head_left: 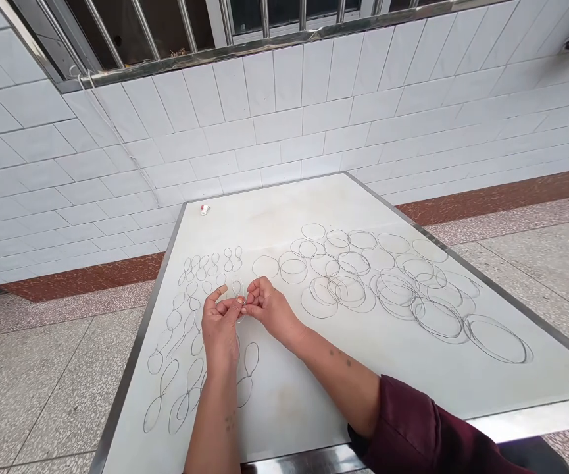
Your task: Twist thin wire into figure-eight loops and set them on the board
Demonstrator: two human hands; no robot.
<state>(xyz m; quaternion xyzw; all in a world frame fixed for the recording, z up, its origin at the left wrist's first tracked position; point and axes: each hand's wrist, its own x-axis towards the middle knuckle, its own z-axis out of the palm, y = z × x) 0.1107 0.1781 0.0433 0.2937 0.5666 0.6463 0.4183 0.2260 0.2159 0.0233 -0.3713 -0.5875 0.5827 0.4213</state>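
**Q:** Head view: what are the hands doing?

**A:** My left hand and my right hand are raised close together above the bench. The thumb and fingers of each press onto a small wire loop, which stands between my hands; the remaining fingers curl loosely. Exactly where each grip falls on the wire is too small to tell.

**Q:** What forms lie finished in shape?

**A:** Beside and below my left hand, figure-eight wire loops lie in loose, uneven rows, a few overlapping.

**Q:** And the other form?

**A:** Past my right hand, round wire rings spread in an overlapping drift, in mixed sizes. I can make out no pinched waist on them.

**Q:** Is anything contained?

**A:** No. Loops and rings lie directly on the bench top, in no tray or box.

**Q:** What else is near the hands?

**A:** Beyond my left hand, near the far corner of the bench, sits a small white object with a red mark, too small to identify. A steel bench edge runs past on the side of my left hand. Behind my right hand is a maroon sleeve.
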